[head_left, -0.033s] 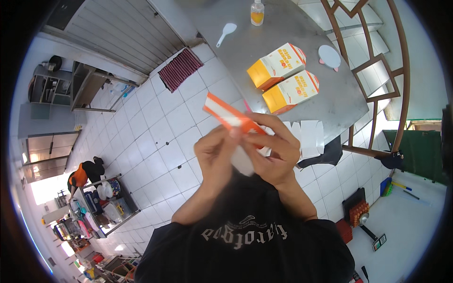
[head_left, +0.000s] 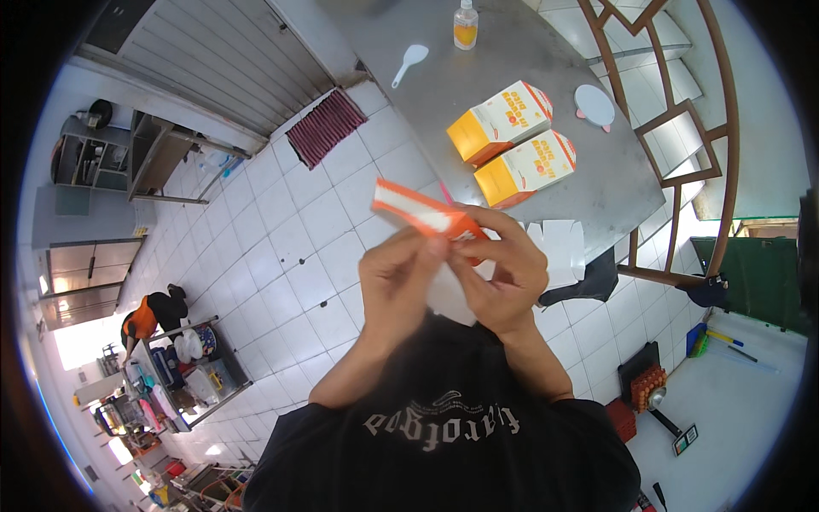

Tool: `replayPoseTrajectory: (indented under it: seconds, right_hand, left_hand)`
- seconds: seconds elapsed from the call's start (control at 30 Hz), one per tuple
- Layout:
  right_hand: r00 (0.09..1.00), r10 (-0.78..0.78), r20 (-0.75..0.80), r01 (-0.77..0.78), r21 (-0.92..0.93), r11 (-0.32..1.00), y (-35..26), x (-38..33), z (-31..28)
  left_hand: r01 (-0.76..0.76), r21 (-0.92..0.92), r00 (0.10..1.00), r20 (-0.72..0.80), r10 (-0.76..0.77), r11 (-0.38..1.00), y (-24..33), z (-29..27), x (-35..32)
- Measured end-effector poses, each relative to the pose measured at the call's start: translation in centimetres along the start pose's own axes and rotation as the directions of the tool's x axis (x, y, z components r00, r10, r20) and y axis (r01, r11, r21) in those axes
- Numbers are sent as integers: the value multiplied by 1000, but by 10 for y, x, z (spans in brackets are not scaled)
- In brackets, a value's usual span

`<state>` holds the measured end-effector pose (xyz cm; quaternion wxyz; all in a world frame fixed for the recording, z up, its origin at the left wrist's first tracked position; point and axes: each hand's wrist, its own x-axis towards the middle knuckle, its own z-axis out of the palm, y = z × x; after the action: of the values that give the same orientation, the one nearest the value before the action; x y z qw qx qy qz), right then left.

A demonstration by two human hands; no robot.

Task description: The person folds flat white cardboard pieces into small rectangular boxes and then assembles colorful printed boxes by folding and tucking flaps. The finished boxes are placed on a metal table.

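Observation:
Both my hands hold a flat orange-and-white cardboard carton blank (head_left: 424, 215) in front of my chest. My left hand (head_left: 401, 282) pinches its lower edge with the fingers closed. My right hand (head_left: 503, 269) grips its right end, and part of the white cardboard hangs hidden between my palms. Two assembled orange, white and yellow cartons (head_left: 503, 119) (head_left: 527, 167) lie side by side on the grey table (head_left: 512, 51) beyond my hands. Flat white blanks (head_left: 559, 243) sit at the table's near edge.
A white spoon (head_left: 409, 61), a small bottle with orange liquid (head_left: 465, 21) and a round white lid (head_left: 594, 105) are on the table. A wooden chair frame (head_left: 682, 128) stands at right. White tiled floor, a dark red mat (head_left: 324, 126), and a person in orange beside a cluttered cart (head_left: 149, 320).

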<state>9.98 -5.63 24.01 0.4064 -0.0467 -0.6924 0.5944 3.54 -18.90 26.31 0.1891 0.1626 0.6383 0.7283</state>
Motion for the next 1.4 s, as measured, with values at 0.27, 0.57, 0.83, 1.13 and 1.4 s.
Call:
replayPoseTrajectory:
  seconds: [0.27, 0.57, 0.83, 1.13, 1.4]
  right_hand:
    - [809, 572, 135, -561, 467, 684, -5, -13, -9]
    - [843, 481, 241, -483, -55, 874, 0, -15, 19]
    - [913, 374, 166, -309, -317, 896, 9, 6, 2]
    - [852, 470, -230, -491, -40, 870, 25, -11, -31]
    - [971, 179, -161, -219, -288, 932, 23, -27, -41]
  left_hand:
    - [-169, 205, 985, 63, 159, 964, 2, -54, 15]
    - [-175, 319, 984, 41, 171, 932, -42, -59, 14]
    - [254, 186, 881, 361, -307, 949, -49, -81, 30]
    - [442, 247, 599, 634, -489, 862, -50, -94, 35]
    - [526, 387, 503, 578, -643, 758, -59, -39, 17]
